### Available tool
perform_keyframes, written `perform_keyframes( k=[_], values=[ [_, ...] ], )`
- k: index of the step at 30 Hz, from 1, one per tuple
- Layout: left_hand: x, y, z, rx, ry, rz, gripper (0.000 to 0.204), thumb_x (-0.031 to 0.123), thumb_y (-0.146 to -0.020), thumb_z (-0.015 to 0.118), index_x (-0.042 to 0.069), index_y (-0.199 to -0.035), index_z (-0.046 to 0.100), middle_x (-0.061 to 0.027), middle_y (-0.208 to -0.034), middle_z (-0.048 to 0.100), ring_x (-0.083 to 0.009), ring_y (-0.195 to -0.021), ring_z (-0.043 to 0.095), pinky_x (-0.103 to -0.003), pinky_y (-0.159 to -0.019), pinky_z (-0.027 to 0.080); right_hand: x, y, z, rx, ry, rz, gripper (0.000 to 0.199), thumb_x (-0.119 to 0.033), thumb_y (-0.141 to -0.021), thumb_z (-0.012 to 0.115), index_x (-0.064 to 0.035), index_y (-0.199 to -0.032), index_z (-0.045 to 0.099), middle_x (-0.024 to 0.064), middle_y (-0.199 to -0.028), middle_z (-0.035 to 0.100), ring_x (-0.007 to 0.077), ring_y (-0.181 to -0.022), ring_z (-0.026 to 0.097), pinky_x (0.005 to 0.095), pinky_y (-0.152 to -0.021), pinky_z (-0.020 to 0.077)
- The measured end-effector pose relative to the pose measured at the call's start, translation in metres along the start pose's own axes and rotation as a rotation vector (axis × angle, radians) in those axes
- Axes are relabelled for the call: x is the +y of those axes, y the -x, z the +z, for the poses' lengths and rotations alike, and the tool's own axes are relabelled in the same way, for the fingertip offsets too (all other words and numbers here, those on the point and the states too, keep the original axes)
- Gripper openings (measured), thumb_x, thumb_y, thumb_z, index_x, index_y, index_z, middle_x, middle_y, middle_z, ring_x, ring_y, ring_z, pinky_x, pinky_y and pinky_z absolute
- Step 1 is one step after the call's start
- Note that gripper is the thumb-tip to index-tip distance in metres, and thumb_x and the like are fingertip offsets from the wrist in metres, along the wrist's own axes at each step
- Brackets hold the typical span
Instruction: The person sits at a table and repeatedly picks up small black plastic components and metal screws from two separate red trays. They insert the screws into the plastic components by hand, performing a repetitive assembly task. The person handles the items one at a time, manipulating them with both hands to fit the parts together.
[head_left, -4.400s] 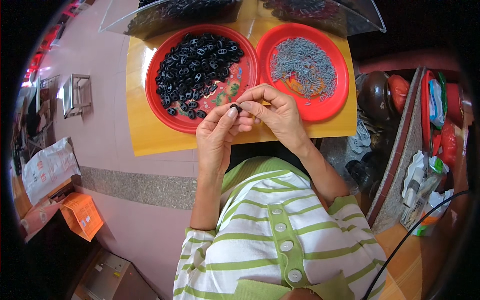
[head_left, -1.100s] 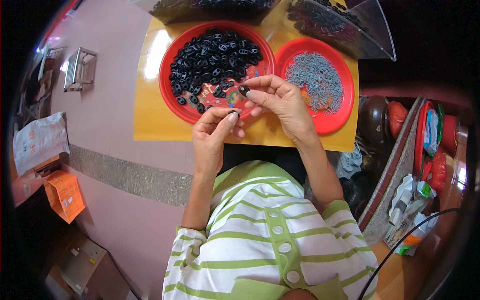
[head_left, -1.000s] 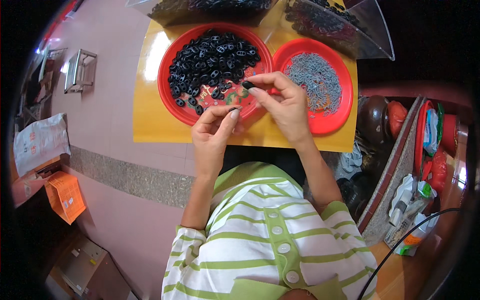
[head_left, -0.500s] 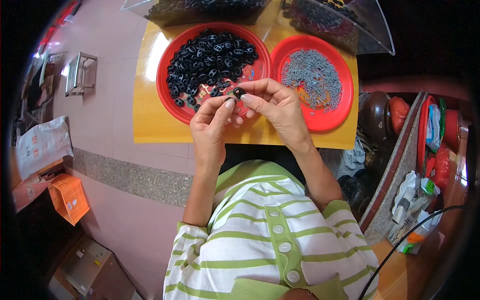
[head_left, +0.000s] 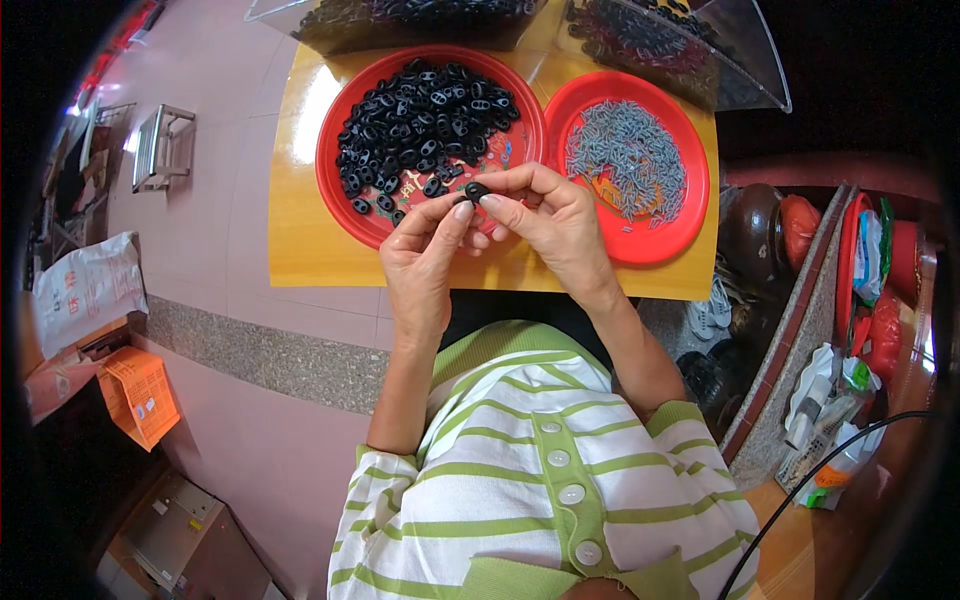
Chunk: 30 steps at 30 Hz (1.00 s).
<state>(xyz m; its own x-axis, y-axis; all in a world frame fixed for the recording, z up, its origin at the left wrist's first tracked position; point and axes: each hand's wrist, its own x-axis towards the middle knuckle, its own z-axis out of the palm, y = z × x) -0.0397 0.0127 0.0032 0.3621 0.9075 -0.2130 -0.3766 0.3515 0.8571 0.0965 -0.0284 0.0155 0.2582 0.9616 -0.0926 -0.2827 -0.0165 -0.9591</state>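
Note:
Between the fingertips of my two hands is a small black oval plastic piece [head_left: 476, 190], above the near edge of the left red tray. My right hand [head_left: 556, 222] pinches it with thumb and forefinger. My left hand [head_left: 424, 245] is closed too, its thumb and fingertips meeting the piece from the left; whether they grip a second small part is hidden. Many matching black two-holed pieces [head_left: 420, 115] are heaped in the round red tray [head_left: 332, 190]. Small grey pins [head_left: 630, 155] lie in the second red tray [head_left: 690, 225], right of my right hand.
Clear plastic bins [head_left: 755, 60] of dark parts stand along the far side of the yellow table [head_left: 330, 262]. On the left are a metal stool [head_left: 160, 148], a white sack [head_left: 88, 290] and an orange bag [head_left: 140, 397]. A stone-topped ledge [head_left: 770, 400] with packages runs along the right.
My hands have come together, so the left fingertips now meet the black piece in the right hand. The piece has tilted, and its hole is less visible.

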Motion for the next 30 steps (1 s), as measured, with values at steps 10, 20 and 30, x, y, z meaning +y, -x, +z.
perform_keyframes(
  k=[10, 20, 30],
  values=[
    [-0.003, -0.002, -0.004, -0.052, -0.023, -0.003, 0.017, 0.005, -0.086, 0.061, -0.004, -0.100, 0.063, -0.0083, -0.078, 0.065, -0.0109, -0.066, 0.060, -0.021, -0.062, 0.049, 0.005, 0.004, 0.000, 0.009, -0.020, -0.022, 0.015, -0.003, -0.086, 0.060, 0.0018, -0.101, 0.061, 0.0052, -0.088, 0.064, 0.0059, -0.071, 0.058, 0.0183, -0.062, 0.0479],
    [0.002, -0.003, 0.009, -0.105, -0.071, 0.005, 0.019, 0.007, -0.089, 0.057, -0.006, -0.102, 0.062, -0.0106, -0.080, 0.066, -0.0135, -0.070, 0.063, -0.023, -0.065, 0.051, -0.001, 0.008, 0.000, 0.075, -0.100, -0.037, 0.015, -0.002, -0.088, 0.058, 0.0036, -0.101, 0.059, 0.0060, -0.088, 0.063, 0.0065, -0.073, 0.058, 0.0201, -0.064, 0.0493],
    [-0.001, -0.003, 0.002, -0.115, 0.023, -0.039, 0.019, 0.009, -0.090, 0.056, -0.006, -0.101, 0.061, -0.0123, -0.081, 0.066, -0.0163, -0.071, 0.064, -0.024, -0.064, 0.053, -0.002, 0.008, 0.001, 0.046, -0.045, -0.066, 0.015, -0.001, -0.086, 0.059, 0.0021, -0.101, 0.060, 0.0049, -0.088, 0.064, 0.0055, -0.074, 0.058, 0.0196, -0.066, 0.0495]
  ],
)
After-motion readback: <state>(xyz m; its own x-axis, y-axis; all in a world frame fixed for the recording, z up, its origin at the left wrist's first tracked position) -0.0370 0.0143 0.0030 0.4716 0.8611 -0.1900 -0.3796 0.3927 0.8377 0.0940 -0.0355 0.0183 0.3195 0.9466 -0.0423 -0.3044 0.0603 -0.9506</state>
